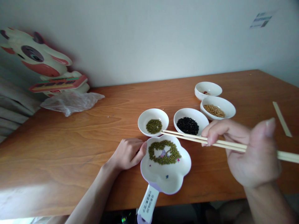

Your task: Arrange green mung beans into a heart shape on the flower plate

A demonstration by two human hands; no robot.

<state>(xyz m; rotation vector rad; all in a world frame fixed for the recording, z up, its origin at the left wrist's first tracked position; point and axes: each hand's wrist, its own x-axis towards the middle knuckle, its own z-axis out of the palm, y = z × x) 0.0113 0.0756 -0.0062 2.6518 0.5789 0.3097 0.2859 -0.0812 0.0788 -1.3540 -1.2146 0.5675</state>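
My right hand [247,152] grips a pair of pale wooden chopsticks [187,137], whose tips reach left to the edge of a small white bowl of green beans [153,122]. My left hand [128,153] rests curled against the left rim of a flower-shaped white dish [179,174] with a handle. Green beans lie in that dish in a ring shape. The chopsticks pass just above the dish's far rim.
Beyond the chopsticks stand a white bowl of black beans [191,122], a bowl of tan beans [218,108] and a nearly empty bowl [207,89]. A paper chopstick sleeve [282,119] lies at the right. A crumpled plastic bag [70,102] and a cartoon cow toy [42,63] sit far left.
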